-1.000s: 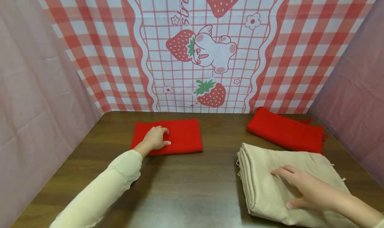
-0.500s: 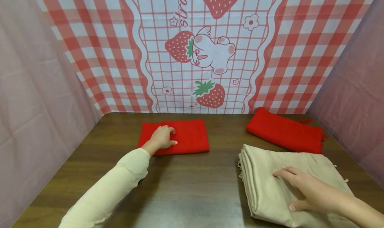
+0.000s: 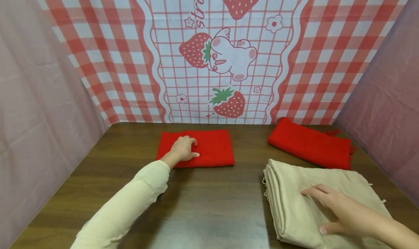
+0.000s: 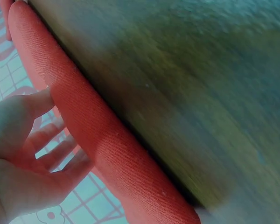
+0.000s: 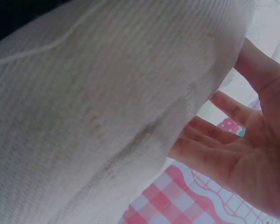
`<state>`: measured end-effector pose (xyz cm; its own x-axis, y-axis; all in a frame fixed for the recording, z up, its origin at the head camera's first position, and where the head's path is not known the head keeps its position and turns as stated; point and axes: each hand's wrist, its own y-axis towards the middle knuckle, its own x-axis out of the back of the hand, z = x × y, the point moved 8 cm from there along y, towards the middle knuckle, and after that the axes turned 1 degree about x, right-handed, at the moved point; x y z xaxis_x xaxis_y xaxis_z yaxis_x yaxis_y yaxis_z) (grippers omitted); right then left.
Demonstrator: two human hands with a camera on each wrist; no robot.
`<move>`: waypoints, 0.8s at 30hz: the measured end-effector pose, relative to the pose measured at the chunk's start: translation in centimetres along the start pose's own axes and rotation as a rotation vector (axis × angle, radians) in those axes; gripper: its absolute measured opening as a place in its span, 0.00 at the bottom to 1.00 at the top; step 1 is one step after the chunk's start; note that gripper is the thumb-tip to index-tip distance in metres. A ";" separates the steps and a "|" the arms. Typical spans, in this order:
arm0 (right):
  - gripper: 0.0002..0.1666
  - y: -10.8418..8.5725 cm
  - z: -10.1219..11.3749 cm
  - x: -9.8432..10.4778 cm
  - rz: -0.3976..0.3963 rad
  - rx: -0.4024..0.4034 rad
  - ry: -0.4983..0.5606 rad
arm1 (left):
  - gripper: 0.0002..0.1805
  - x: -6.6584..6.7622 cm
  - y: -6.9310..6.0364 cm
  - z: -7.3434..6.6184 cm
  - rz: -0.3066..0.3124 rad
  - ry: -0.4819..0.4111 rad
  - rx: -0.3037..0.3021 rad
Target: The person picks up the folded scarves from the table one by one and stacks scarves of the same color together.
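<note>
My left hand (image 3: 184, 149) rests on a folded red scarf (image 3: 217, 147) toward the back of the table, fingers loosely bent and thumb apart. In the left wrist view, the thumb and fingertips touch the knitted red cloth (image 4: 102, 126) without wrapping round it. At the near right lies a thick folded beige shawl (image 3: 294, 183) with small tassels at its edges. Spread over its top is my right hand (image 3: 343, 209), fingertips and thumb touching the cloth. The right wrist view shows those fingers (image 5: 210, 154) against the ribbed beige fabric, partly hidden behind it.
Behind the beige shawl, a second folded red scarf (image 3: 309, 143) with fringe lies at an angle near the right corner. A strawberry-print checked cloth (image 3: 226, 52) hangs at the back of the wooden table (image 3: 203, 205). Pinkish curtains (image 3: 39, 96) close off both sides.
Under my left hand, the red scarf has slid to the right along the table, hand and scarf together. The right hand and beige shawl shift only slightly to the right in view.
</note>
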<state>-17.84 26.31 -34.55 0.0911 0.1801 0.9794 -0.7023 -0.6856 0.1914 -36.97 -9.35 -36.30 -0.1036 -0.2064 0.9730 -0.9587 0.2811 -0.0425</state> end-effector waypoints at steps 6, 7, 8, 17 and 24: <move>0.51 0.0 0.1 0.1 0.003 0.007 0.003 | 0.25 -0.1 0.3 -0.6 0.002 -0.009 -0.012; 0.51 0.1 0.1 0.2 0.005 0.012 0.005 | 0.25 -0.1 0.3 -0.6 0.002 -0.011 -0.014; 0.51 0.2 0.1 0.2 0.010 0.016 0.011 | 0.25 -0.1 0.3 -0.6 0.005 -0.014 -0.015; 0.50 1.7 0.5 0.0 0.173 -0.094 0.110 | 0.24 0.0 0.0 0.2 0.023 -0.085 -0.067; 0.53 4.1 2.1 0.9 0.179 -0.088 0.167 | 0.25 0.7 -0.5 1.4 0.022 -0.142 -0.067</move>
<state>-19.15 22.24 -32.76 -0.1531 0.1807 0.9715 -0.7559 -0.6547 0.0026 -36.89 -10.99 -35.95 -0.1656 -0.3288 0.9298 -0.9365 0.3480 -0.0437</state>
